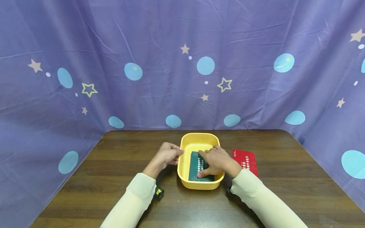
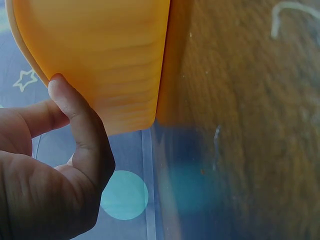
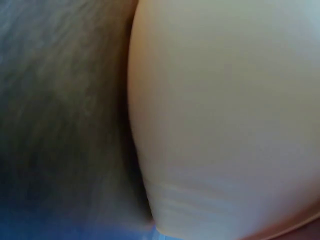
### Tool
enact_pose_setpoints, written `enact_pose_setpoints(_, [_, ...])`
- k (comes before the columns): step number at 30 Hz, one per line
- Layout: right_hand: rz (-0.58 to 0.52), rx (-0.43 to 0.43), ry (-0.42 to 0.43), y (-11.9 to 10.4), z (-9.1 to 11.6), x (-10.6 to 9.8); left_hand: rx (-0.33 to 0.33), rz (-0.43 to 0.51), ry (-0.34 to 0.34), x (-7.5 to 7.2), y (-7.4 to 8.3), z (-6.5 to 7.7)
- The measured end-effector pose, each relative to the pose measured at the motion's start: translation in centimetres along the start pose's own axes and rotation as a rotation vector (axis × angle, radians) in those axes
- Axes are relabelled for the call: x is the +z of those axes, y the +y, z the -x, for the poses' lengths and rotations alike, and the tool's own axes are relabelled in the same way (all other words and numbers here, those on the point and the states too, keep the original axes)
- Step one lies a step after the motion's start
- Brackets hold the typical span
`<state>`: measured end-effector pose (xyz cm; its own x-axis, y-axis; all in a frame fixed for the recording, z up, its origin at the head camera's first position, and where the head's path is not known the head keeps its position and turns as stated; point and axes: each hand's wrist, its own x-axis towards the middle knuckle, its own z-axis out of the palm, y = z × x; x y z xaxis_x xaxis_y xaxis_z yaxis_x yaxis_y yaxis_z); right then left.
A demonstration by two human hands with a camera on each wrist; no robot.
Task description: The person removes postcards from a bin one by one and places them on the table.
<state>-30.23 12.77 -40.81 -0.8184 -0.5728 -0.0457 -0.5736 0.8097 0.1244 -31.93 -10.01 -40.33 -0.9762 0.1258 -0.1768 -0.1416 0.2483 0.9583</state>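
Pinches yellow tub (image 1: 199, 186) w/ L hand (image 1: 167, 154). Rests spread R hand (image 1: 216, 161) on green booklet (image 1: 194, 166), lying lengthwise near-far, mostly to L.

Smooth plastic tub (image 1: 201, 186), glossy wood-grain tabletop (image 1: 119, 167), wrinkled cloth curtain (image 1: 165, 31), matt cloth sleeves (image 1: 129, 199)

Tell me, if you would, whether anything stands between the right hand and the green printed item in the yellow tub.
Nothing visible does: the right hand reaches into the yellow tub, its thumb apparently touching the green printed item. The red item lies outside, right of the tub.
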Motion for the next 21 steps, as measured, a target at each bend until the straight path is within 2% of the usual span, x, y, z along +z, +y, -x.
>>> enact_pose_setpoints(10, [0.041,0.023,-0.03,-0.11,-0.09,0.17,0.012,-0.006,-0.001,0.04,-0.16,-0.16])
enact_pose_setpoints(21, [0.043,0.019,0.046,-0.09,-0.23,0.41,0.005,0.009,-0.003,0.04,-0.09,-0.09])
